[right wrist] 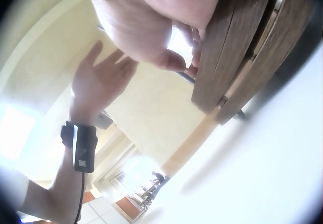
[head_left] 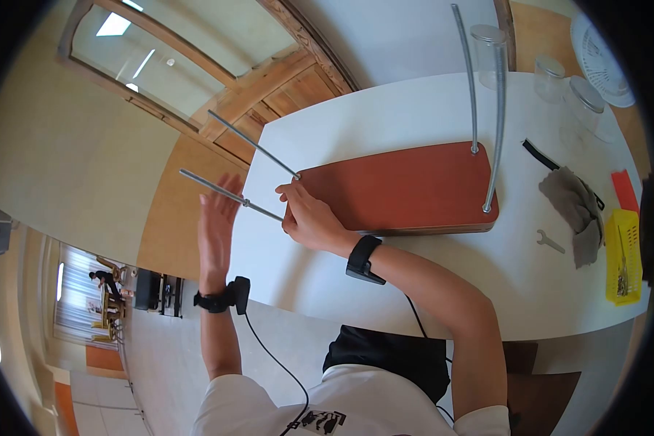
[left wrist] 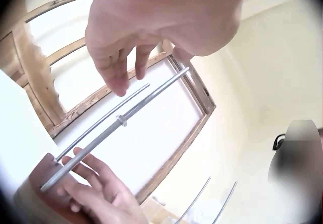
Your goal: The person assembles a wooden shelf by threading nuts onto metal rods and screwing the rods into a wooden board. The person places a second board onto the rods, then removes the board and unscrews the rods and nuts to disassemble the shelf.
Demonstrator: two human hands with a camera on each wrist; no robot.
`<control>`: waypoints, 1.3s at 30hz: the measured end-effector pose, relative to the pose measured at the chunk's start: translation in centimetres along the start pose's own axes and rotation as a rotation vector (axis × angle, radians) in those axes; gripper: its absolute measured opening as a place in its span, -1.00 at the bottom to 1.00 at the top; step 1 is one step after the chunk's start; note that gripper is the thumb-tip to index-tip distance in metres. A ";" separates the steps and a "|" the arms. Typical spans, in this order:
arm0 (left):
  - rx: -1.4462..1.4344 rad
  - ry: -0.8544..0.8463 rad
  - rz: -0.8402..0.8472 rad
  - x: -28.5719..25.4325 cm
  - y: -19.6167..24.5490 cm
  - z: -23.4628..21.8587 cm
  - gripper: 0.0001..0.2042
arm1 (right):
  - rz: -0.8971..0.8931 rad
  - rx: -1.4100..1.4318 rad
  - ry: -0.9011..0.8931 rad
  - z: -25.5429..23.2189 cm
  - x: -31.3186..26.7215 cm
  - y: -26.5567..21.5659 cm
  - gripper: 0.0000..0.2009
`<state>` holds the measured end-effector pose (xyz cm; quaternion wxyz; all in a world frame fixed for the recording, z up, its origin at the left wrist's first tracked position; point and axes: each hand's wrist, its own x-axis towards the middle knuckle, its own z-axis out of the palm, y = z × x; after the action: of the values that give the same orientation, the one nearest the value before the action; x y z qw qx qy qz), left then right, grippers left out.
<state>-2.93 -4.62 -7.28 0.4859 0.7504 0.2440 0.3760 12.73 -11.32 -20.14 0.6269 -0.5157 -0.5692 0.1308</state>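
A reddish-brown wooden board (head_left: 407,185), layered at its side, lies on the white table with metal rods standing up from its corners. My right hand (head_left: 316,221) is at the board's left end, its thumb and curved fingers around the base of the near-left rod (head_left: 214,186). Partway up that rod sits a nut (left wrist: 121,120). Beside the rod's upper part is my left hand (head_left: 218,218), fingers extended and holding nothing; in the left wrist view they hang above the rods. The far-left rod (head_left: 251,143) stands just behind.
Toward the right lie a wrench (head_left: 550,242), a grey cloth (head_left: 575,211), a red piece (head_left: 624,190) and a yellow basket (head_left: 612,280) with small metal parts. Several lidded jars, one a clear jar (head_left: 586,102), stand at the back right near a white strainer (head_left: 599,58).
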 end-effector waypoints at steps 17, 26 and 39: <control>-0.005 -0.101 -0.057 -2.4 0.6 0.9 -0.22 | -0.011 0.000 -0.040 0.0 0.1 -0.2 -0.55; -0.483 -0.302 0.120 -3.6 -6.9 -10.3 -0.29 | 0.083 0.003 -0.136 -0.1 0.6 -0.9 -0.53; -1.053 -0.391 0.223 -4.5 -9.3 -7.4 -0.38 | 0.177 0.040 -0.197 0.3 1.4 -1.9 -0.50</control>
<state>-11.56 -0.08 -15.43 0.7876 0.4839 -0.1515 0.3500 12.15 -10.93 -17.90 0.5640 -0.5359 -0.5776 0.2472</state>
